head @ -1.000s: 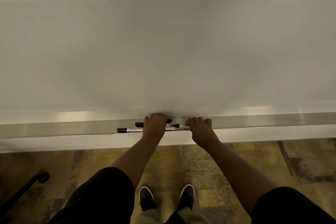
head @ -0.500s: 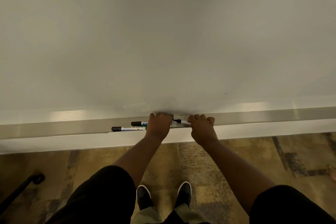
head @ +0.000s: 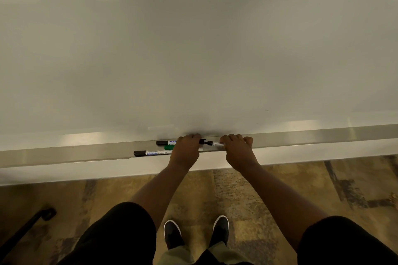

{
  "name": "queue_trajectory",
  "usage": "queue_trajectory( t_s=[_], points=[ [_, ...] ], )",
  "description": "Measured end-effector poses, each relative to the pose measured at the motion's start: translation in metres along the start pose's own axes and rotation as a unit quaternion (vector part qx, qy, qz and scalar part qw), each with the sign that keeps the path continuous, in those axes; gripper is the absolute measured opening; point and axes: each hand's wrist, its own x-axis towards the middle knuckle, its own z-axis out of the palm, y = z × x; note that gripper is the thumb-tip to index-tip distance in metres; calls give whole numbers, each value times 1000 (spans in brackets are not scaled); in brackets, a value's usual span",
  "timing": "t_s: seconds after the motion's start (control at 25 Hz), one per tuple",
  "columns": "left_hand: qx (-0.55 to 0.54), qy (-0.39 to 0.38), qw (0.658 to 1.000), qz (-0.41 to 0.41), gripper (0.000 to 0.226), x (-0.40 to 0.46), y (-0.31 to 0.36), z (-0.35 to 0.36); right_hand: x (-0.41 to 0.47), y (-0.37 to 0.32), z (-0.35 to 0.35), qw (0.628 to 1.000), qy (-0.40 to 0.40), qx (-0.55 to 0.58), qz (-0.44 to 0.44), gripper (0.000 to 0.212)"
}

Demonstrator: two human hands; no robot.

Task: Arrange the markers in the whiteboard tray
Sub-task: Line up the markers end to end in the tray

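Standing at the whiteboard tray [head: 64, 154], a person's left hand [head: 186, 149] and right hand [head: 238, 149] each grip markers [head: 150, 153] lying unevenly there, so arranging seems only partly finished.

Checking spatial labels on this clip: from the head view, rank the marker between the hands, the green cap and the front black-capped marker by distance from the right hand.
1. Marker between the hands, touching the right hand.
2. Green cap, beyond the left hand.
3. Front black-capped marker, farthest left in the tray.
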Motion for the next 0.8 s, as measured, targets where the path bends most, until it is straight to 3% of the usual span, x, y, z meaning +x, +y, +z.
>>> queue_trajectory(
  t_s=[0.32, 0.4, 0.48, 0.52, 0.68, 0.8],
  points=[
    [-174, 40, 983, -40, 17, -10, -18, -23, 7, -23, -11, 996, 0, 58, -68, 39],
    [-331, 43, 933, -139, 17, -11, -24, -28, 10, -26, -14, 990, -6, 113, -81, 26],
    [-449, 30, 868, -213, 20, -13, -28, -32, 11, -32, -19, 979, -24, 183, -87, 41],
    [-457, 35, 861, -222, 20, -13, -31, -34, 13, -35, -19, 975, -29, 201, -95, 47],
    [-402, 79, 887, -213, 22, -13, -38, -40, 19, -46, -17, 971, -27, 206, -116, 28],
    [-398, 93, 885, -222, 24, -15, -39, -38, 22, -50, -13, 972, -42, 202, -114, 27]
  ],
)
